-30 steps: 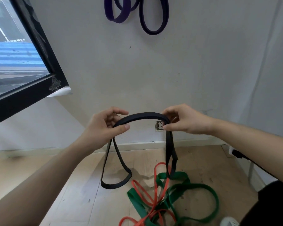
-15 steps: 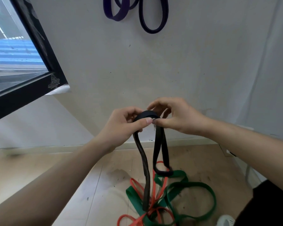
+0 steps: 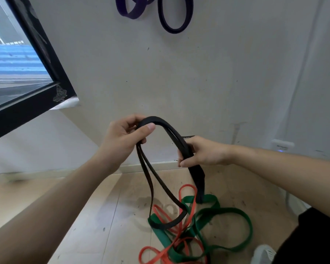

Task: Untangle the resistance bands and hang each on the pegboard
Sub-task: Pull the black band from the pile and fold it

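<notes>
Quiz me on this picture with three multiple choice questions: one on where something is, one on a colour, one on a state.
1. Where does the green band lie?
A. on the floor
B. on a table
C. on a chair

2. What colour are the hung bands on the wall?
A. yellow
B. purple
C. white

3. Which hands grip the black band?
A. left only
B. both
C. neither

Answers:
1 A, it sprawls on the wooden boards.
2 B, the loops up there are purple, one darker.
3 B, the left hand and the right hand each curl round it.
</notes>
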